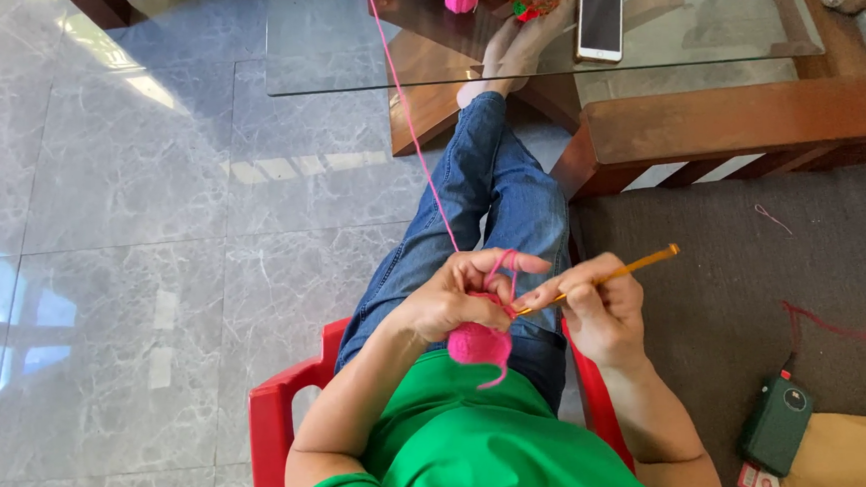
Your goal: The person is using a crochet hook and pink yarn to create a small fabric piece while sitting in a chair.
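Pink crochet work (479, 343) hangs just under my left hand (453, 294), over my lap. It touches the bottom of that hand, and my right hand (597, 309) is just beside it. It looks like a small, round, fuzzy ball of bright pink stitches. A short pink tail curls down from it onto my green shirt (466, 452).

A long pink yarn (411, 124) goes up from my left hand, past my blue jeans (495, 200), all the way to the glass table (340, 39). The yarn loops over my pointing finger.

My left hand is curled, with the fingers bent close together. It pinches the top of the pink work. Only the pointing finger sticks out a bit.

My right hand is closed around a yellow crochet hook (605, 276). My thumb and fingers press on the hook. The tip of the hook pokes into the pink work, between my two hands. The back end of the hook points away to the right.

I sit on a red chair (274, 424). A white phone (600, 23) lies on the glass table, well away from my hands. A dark green box (777, 423) lies on the grey cushion (734, 255) to my right.
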